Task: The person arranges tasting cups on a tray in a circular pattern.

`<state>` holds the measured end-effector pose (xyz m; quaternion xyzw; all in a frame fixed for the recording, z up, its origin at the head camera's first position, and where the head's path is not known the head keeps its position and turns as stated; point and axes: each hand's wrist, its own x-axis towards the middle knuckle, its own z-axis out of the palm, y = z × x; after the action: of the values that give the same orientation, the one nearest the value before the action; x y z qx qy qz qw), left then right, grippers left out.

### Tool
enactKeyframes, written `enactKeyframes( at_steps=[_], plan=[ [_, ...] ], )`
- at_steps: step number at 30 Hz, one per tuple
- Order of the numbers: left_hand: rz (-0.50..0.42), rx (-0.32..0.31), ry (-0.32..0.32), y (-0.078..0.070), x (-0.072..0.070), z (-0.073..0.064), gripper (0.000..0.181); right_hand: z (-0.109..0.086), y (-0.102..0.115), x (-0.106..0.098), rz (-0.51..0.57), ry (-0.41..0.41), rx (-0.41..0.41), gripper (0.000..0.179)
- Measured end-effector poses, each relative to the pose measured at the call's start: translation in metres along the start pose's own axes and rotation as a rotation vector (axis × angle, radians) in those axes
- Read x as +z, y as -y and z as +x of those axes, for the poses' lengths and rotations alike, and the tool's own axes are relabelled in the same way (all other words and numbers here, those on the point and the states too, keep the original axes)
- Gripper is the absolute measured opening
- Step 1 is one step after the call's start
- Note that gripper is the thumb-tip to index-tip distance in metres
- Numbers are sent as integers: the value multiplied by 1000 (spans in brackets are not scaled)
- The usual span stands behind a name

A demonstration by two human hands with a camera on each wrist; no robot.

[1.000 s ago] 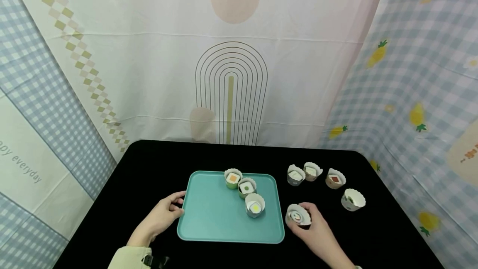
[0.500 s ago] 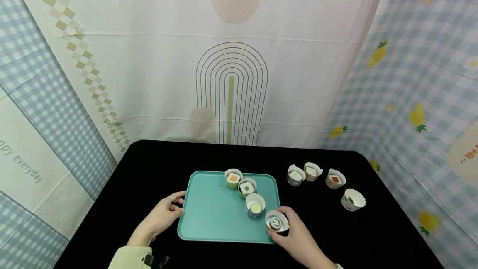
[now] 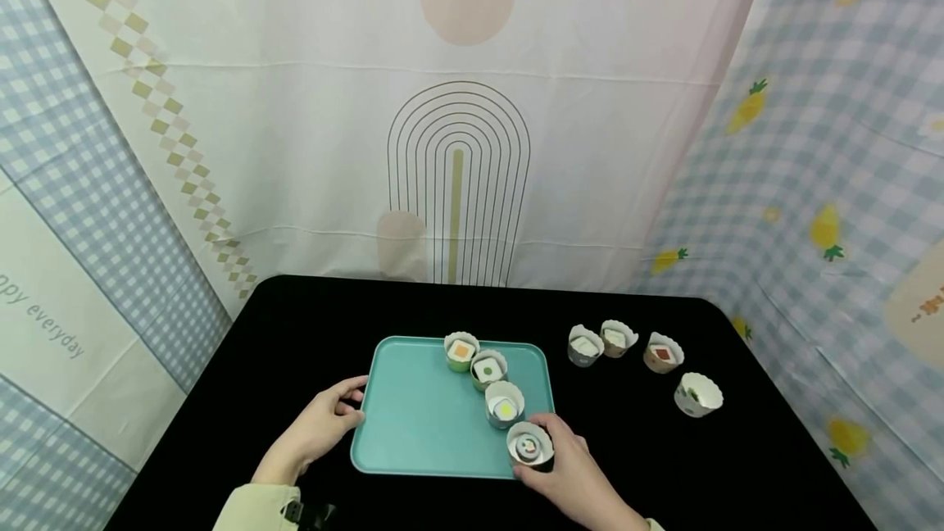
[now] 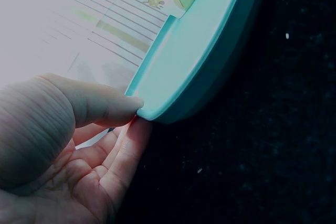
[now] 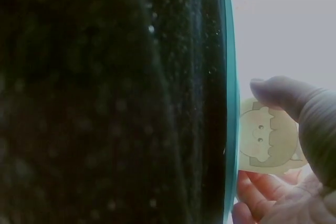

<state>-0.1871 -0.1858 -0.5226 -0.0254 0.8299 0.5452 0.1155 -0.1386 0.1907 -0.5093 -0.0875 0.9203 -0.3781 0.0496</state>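
Step in hand, by my reading: placing a pale, scallop-rimmed paper cup holding a round grey-and-white piece at the near right corner of a turquoise rectangular tray. Tray lies on a black bench. Cup looks upright; cannot tell whether its base touches the tray.

Right hand pinches that cup, thumb on the near side, fingers on the far. Left hand pinches the tray's left edge, thumb on the rim, a finger below.

Three cups on tray, running from far edge towards near right corner: green paper cup, orange-topped white piece; green paper cup, green-dotted white piece; greyish paper cup, yellow-topped piece. Four more patterned paper cups on the bench towards its far right corner.

Next move probably calls for a level set-down and a clean release, not nudging the yellow-topped neighbour.

Writing: grey lettering at left, cut off, ends "everyday". Orange characters at right, cut off, unreadable. Held cup: printed cartoon face. No brand seen.
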Motion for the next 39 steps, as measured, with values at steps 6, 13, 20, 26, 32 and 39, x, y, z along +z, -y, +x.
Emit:
enactKeyframes(
  at_steps=[6, 13, 20, 26, 32, 39],
  plan=[
    [-3, -1, -5, 1, 1, 0, 54, 1, 0, 2, -4, 17, 14, 66],
    [3, 2, -8, -1, 0, -1, 54, -6, -2, -9, 21, 41, 32, 73],
    [31, 6, -21, -1, -1, -1, 55, -10, -6, -15, 60, 42, -2, 60],
    [38, 12, -29, 1, 0, 0, 55, -6, 0, -8, 81, 40, -6, 56],
    [26, 7, -26, 0, 0, 0, 54, 2, 11, 4, 118, 53, 8, 57],
    [19, 3, -22, -1, 1, 1, 54, 6, 17, 16, 170, 66, 0, 55]
  ],
)
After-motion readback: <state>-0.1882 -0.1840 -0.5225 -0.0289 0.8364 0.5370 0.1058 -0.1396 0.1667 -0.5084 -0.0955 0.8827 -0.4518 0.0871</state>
